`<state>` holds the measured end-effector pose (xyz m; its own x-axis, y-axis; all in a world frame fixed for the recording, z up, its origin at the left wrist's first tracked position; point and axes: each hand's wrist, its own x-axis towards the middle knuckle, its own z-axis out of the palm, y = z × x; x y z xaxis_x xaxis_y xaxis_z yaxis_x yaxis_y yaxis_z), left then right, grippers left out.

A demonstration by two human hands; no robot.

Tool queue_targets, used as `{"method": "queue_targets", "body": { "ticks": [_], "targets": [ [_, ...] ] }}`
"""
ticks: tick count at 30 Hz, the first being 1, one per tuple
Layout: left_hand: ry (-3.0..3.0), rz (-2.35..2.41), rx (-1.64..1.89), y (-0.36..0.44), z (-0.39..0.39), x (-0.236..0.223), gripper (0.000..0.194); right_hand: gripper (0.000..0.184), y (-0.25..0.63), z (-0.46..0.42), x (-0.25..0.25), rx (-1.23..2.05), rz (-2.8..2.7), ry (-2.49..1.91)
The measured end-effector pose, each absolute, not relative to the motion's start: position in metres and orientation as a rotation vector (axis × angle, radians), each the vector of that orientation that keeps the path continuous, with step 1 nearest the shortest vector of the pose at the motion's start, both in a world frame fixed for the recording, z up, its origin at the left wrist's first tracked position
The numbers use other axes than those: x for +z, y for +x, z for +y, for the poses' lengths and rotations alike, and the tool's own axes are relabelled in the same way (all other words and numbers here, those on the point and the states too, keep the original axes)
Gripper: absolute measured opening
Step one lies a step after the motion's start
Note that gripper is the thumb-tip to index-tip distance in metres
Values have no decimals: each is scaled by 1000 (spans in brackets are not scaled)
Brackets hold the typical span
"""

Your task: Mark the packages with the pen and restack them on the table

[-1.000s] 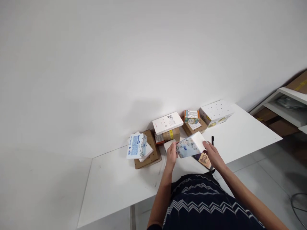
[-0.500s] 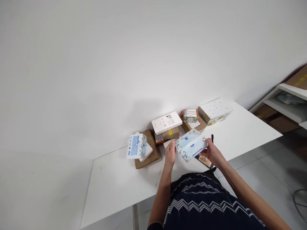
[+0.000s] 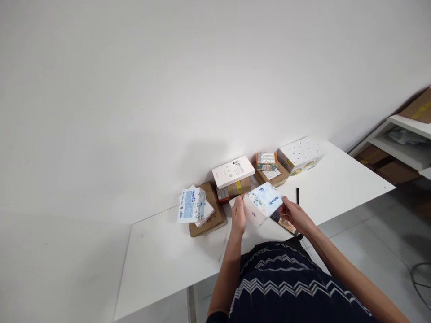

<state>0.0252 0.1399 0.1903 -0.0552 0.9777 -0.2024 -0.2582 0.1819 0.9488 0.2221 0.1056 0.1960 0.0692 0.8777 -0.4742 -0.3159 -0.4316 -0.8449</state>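
A white and pale-blue tissue pack [image 3: 264,202] with a leaf print and blue lettering is held tilted above the table, between my two hands. My left hand [image 3: 239,215] grips its left end. The fingers of my right hand [image 3: 293,213] pinch its right edge. A similar tissue pack [image 3: 191,205] lies at the left on other white packs, stacked on a brown cardboard box [image 3: 215,204]. Below my right hand, a dark phone-like object [image 3: 285,224] with a picture on it is partly hidden.
Along the wall on the white table [image 3: 161,260] stand a flat white box [image 3: 233,172], a small orange-edged box [image 3: 266,160] on a cardboard box [image 3: 276,178], and a white spotted box [image 3: 300,154]. A black pen [image 3: 297,196] lies right of my hands. Shelves [image 3: 400,148] stand at the right.
The tissue pack has been turned in my hands, so its side face now shows along with its printed top. My right hand has moved slightly left, uncovering more of the pen.
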Motion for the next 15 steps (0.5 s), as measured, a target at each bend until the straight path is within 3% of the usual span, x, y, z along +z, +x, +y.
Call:
{"method": "queue_targets", "body": {
  "ticks": [6, 10, 15],
  "targets": [
    [759, 1014, 1162, 25, 135, 204, 73, 38, 219, 108, 189, 1632, -444, -1354],
    [1078, 937, 984, 15, 131, 217, 79, 39, 217, 109, 184, 1738, -306, -1288],
    [1424, 879, 777, 5, 126, 231, 105, 47, 219, 108, 171, 1777, -368, -1291]
  ]
}}
